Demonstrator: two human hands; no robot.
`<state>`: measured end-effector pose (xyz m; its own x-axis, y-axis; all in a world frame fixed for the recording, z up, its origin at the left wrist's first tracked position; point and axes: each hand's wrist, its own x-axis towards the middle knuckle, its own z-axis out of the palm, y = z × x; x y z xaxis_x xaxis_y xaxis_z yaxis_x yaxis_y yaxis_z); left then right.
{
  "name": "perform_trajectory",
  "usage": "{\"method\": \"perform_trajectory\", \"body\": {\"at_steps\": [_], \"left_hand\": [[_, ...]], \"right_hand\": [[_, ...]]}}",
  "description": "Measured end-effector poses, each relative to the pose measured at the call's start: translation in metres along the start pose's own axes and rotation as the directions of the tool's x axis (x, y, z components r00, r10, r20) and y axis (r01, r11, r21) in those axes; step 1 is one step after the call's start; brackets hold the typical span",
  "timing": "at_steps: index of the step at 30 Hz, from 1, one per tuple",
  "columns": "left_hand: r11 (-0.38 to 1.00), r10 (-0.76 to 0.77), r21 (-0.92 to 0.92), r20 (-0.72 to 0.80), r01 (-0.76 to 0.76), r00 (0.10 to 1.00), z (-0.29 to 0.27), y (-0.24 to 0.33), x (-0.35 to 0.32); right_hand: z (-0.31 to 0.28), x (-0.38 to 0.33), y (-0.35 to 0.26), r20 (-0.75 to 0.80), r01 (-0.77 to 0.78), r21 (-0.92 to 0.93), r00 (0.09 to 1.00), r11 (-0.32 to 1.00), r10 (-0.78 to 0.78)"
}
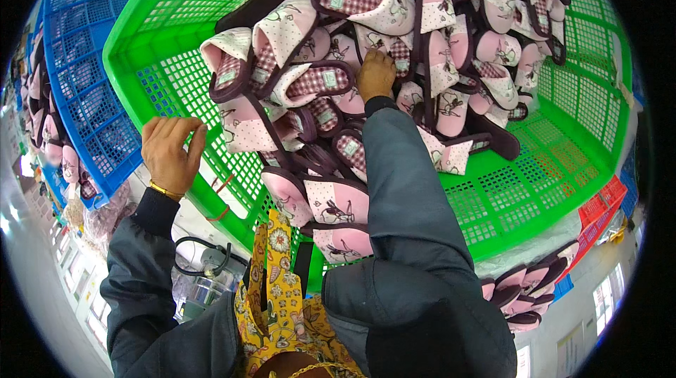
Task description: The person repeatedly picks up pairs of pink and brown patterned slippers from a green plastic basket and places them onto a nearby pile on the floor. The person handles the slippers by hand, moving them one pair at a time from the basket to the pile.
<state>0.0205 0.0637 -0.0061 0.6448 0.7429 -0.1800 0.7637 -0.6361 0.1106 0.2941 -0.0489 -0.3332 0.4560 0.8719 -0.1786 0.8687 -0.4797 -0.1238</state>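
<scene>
As seen in the head view, green basket (121, 47): dark-soled pink-and-white slippers (317, 84), heaped from far edge to near-left corner. Right hand (378, 75): amid heap, upon a slipper; grip cannot be told. Left hand (171, 156): by basket's left edge, bare, fingers bent, thumb apart. Blue crate (91, 61): beyond that edge.
</scene>
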Motion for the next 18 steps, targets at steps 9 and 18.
{"method": "perform_trajectory", "body": {"at_steps": [9, 18], "left_hand": [[1.0, -0.014, -0.016, -0.035, 0.014, 0.999, -0.002, 0.001, -0.004], [1.0, -0.011, 0.023, -0.035, 0.012, 0.999, -0.002, 0.002, -0.006]], "right_hand": [[-0.145, -0.033, 0.065, 0.022, 0.293, 0.235, 0.951, 0.927, -0.307], [-0.192, -0.031, 0.14, -0.269, 0.625, 0.242, 0.778, 0.743, -0.567]]}}
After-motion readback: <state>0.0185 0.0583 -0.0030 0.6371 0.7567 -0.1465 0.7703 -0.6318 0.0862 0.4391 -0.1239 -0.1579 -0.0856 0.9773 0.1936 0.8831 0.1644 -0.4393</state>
